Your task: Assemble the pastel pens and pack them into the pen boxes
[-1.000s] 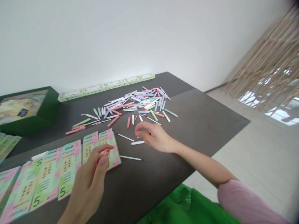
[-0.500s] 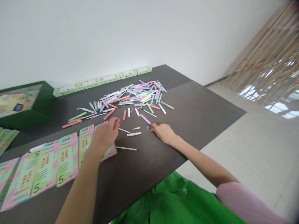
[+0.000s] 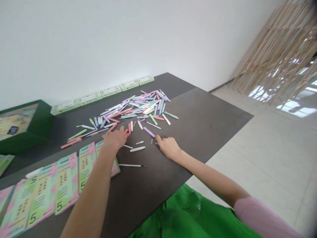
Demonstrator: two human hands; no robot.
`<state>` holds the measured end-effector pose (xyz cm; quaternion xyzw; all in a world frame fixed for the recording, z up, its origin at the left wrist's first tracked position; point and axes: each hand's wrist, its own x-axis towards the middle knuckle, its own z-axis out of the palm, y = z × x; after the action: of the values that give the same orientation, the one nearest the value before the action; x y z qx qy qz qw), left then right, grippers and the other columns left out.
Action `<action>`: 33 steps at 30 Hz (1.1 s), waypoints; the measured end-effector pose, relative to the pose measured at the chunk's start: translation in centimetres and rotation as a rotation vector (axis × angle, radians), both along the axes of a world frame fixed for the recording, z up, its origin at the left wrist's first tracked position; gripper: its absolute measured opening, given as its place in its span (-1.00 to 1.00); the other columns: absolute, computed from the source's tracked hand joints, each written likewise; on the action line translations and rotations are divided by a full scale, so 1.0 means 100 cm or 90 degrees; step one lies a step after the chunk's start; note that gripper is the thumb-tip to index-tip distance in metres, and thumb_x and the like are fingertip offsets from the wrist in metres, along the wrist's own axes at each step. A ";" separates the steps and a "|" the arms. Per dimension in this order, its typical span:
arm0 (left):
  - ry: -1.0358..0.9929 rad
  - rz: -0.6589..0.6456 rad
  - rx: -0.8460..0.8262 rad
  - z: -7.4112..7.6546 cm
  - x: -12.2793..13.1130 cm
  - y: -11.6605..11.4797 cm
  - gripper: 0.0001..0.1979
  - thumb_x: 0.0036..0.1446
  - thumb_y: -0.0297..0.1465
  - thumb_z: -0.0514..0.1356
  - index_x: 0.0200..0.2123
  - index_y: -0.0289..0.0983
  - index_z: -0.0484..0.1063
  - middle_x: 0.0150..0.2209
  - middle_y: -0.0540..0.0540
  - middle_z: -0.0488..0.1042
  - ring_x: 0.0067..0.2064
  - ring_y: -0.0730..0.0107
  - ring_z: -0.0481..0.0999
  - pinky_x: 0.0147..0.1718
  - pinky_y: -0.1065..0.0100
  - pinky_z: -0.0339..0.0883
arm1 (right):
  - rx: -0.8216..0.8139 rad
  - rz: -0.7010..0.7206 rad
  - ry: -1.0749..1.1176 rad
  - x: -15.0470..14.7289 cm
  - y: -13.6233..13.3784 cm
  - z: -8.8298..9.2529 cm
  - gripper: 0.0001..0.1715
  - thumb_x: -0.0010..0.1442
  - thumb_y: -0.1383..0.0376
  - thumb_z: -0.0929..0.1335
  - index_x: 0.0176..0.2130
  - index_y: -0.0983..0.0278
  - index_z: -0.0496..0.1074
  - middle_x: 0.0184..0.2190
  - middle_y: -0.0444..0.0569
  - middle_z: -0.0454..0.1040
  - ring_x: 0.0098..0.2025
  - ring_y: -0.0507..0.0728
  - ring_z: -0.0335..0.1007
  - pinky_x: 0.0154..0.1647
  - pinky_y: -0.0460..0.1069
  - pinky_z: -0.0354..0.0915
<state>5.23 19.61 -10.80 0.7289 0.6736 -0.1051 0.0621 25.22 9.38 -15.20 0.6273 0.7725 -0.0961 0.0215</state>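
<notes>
My left hand (image 3: 115, 139) is low over the table beside the loose pen parts, thumb and forefinger around a small red pen part (image 3: 126, 131). A red pen cap (image 3: 129, 128) and a white one (image 3: 131, 126) lie just past its fingertips. The fingers of my right hand (image 3: 168, 147) are closed on the near end of a purple pen barrel (image 3: 149, 132), which rests on the table. Between my hands lie a white pen barrel (image 3: 137, 149), a small white tip (image 3: 140, 142) and a thin refill (image 3: 131, 165).
A heap of pastel pen parts (image 3: 138, 107) spreads over the dark table (image 3: 198, 122). Printed cards marked 5 (image 3: 65, 180) lie at the left under my forearm. Light green boxes (image 3: 110, 91) line the wall, and a dark green box (image 3: 41, 120) stands far left.
My left hand has moved forward with the red part, close to the loose caps, and its fingers have stretched out. My right hand stays at the purple barrel. The camera view has shifted slightly.
</notes>
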 end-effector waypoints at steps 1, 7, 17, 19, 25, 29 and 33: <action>-0.009 0.005 0.016 0.005 -0.001 -0.004 -0.51 0.27 -0.16 0.07 0.18 -0.29 0.28 0.05 -0.33 0.47 0.09 -0.11 0.45 0.07 -0.31 0.20 | 0.008 -0.005 0.005 0.001 -0.002 0.001 -0.59 0.35 0.44 0.08 0.15 0.39 0.19 -0.23 0.26 0.58 -0.17 0.25 0.57 -0.20 0.01 0.36; -0.090 0.109 0.250 0.052 -0.062 -0.116 -0.44 0.35 -0.17 -0.26 0.24 -0.29 0.18 0.10 -0.31 0.46 0.13 -0.02 0.44 0.05 0.02 0.31 | 0.091 0.068 0.077 -0.035 -0.017 0.046 -0.54 0.43 0.31 -0.01 0.11 0.35 0.26 -0.23 0.20 0.57 -0.20 0.21 0.57 -0.24 -0.02 0.35; -0.158 0.363 0.288 -0.008 -0.248 -0.271 -0.56 0.15 -0.07 0.07 0.02 -0.08 0.45 -0.27 -0.09 0.63 -0.24 0.02 0.61 -0.30 0.16 0.47 | 0.059 0.554 0.044 -0.271 -0.036 0.077 -0.09 0.09 0.25 0.49 0.29 0.34 0.09 0.13 0.39 0.34 0.21 0.45 0.25 0.02 0.28 0.36; -0.154 0.390 0.287 -0.021 -0.273 -0.265 -0.52 0.17 -0.12 0.01 0.04 -0.20 0.45 -0.25 -0.19 0.63 -0.22 -0.01 0.60 -0.24 0.09 0.46 | 0.045 0.536 0.032 -0.298 -0.033 0.074 0.03 0.08 0.12 0.49 0.33 0.32 0.01 0.25 0.46 0.17 0.29 0.55 0.09 0.07 0.38 0.29; -0.186 0.374 0.324 -0.018 -0.307 -0.230 -0.46 0.22 -0.13 -0.05 0.13 -0.29 0.37 -0.04 -0.30 0.56 0.02 -0.06 0.52 0.00 0.02 0.35 | -0.024 0.478 -0.028 -0.331 -0.020 0.067 0.00 0.01 0.28 0.53 0.30 0.34 0.07 0.22 0.45 0.22 0.17 0.46 0.32 -0.01 0.35 0.37; -0.213 0.351 0.333 -0.003 -0.311 -0.209 -0.48 0.21 -0.14 -0.03 0.15 -0.26 0.33 0.02 -0.24 0.54 0.05 0.03 0.51 0.05 0.09 0.33 | -0.019 0.501 -0.032 -0.322 -0.020 0.055 -0.03 0.07 0.21 0.49 0.31 0.31 0.05 0.11 0.33 0.38 0.12 0.38 0.37 0.01 0.26 0.38; -0.219 0.292 0.280 -0.011 -0.301 -0.198 -0.43 0.22 -0.12 -0.02 0.22 -0.25 0.26 0.14 -0.25 0.45 0.15 -0.02 0.43 0.12 0.06 0.26 | -0.010 0.531 -0.016 -0.315 -0.018 0.045 -0.29 0.11 0.26 0.47 0.16 0.45 0.24 -0.03 0.32 0.48 0.07 0.34 0.41 0.00 0.15 0.38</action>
<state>-24.84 -0.19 -11.85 0.5615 0.8060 0.1833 0.0380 -6.31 7.60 -10.70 0.2614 0.9594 -0.0772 0.0725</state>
